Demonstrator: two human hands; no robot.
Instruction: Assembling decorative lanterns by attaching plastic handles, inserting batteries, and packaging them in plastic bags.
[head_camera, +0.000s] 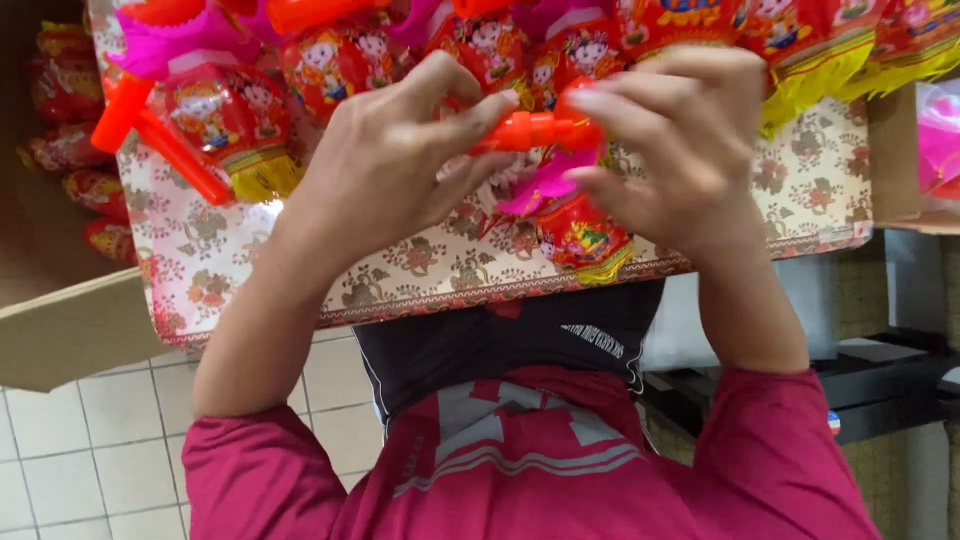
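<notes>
Centrally, an orange plastic handle (535, 131) is gripped from both sides above a patterned tray (810, 190). A small red lantern (583, 240) with a yellow fringe and a pink paper frill is seen hanging just below the handle, over the tray's near edge. The handle's left end is pinched by the fingers of the left hand (385, 165), which is closed around it; its right end is held by the right hand (675, 150), whose fingers are curled over it. Further out, more red lanterns (225, 115) with orange handles are laid on the tray, along its far side and left part. A cardboard box (60, 320) is seen just left of the tray, with wrapped red items inside. Below the tray, pink sleeves and a tiled floor (100, 450) are shown.
</notes>
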